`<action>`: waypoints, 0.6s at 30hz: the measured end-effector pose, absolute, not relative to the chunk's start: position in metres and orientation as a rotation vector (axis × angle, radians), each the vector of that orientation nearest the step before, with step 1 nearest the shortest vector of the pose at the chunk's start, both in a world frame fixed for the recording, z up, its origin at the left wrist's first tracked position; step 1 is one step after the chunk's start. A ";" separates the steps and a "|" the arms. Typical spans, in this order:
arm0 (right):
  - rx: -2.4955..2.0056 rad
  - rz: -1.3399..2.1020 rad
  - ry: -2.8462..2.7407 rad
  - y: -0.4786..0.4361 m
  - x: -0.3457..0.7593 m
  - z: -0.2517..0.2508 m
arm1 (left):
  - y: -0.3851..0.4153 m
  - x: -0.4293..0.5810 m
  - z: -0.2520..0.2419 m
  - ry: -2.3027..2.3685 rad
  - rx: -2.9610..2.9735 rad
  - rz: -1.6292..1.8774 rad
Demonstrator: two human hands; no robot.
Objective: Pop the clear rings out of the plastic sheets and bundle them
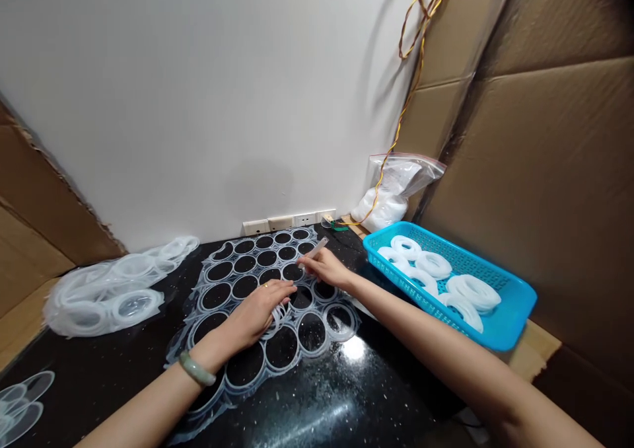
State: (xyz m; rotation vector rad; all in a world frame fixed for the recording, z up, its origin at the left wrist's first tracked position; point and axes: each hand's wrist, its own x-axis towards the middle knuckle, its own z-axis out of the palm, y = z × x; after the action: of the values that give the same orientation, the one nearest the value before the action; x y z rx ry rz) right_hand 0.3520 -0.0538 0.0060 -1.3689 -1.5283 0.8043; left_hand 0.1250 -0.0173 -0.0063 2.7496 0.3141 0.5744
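Observation:
A translucent, rubbery-looking sheet [235, 391] with rows of ring outlines and round openings lies flat on the black speckled counter [317, 408]. My left hand [262, 308] rests palm down over the middle of it, with several loose translucent rings [277, 322] gathered under its curled fingers. Just beyond, my right hand [324, 267] is closed around a slim, pale, semi-transparent stick [317, 246], whose lower end is at the sheet near a ring's edge. The fingertips hide the exact contact.
A blue plastic basket [515, 309] with several bundles of white rings [473, 293] stands at right. Behind it sits a zip bag [381, 203] of white material. Leftover sheet [106, 289] and clear discs [24, 402] lie left. Cardboard [545, 170] flanks the counter; a twisted cable [421, 58] hangs down.

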 end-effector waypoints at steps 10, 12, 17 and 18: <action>-1.384 0.868 -1.475 -0.043 0.336 -0.009 | -0.020 0.119 -0.013 0.381 2.760 0.533; -1.376 0.874 -1.474 -0.044 0.337 -0.009 | -0.021 0.119 -0.013 0.385 2.765 0.532; -1.394 0.800 -1.540 -0.043 0.337 -0.009 | -0.023 0.121 -0.008 0.388 2.756 0.532; -1.403 0.759 -1.579 -0.043 0.337 -0.009 | -0.024 0.121 -0.006 0.392 2.751 0.525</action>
State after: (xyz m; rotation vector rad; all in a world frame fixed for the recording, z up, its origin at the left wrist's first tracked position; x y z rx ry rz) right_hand 0.3370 -0.0430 -0.0087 -1.4031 -1.5788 0.7590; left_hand 0.1213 -0.0240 -0.0058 2.7505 0.3916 0.5247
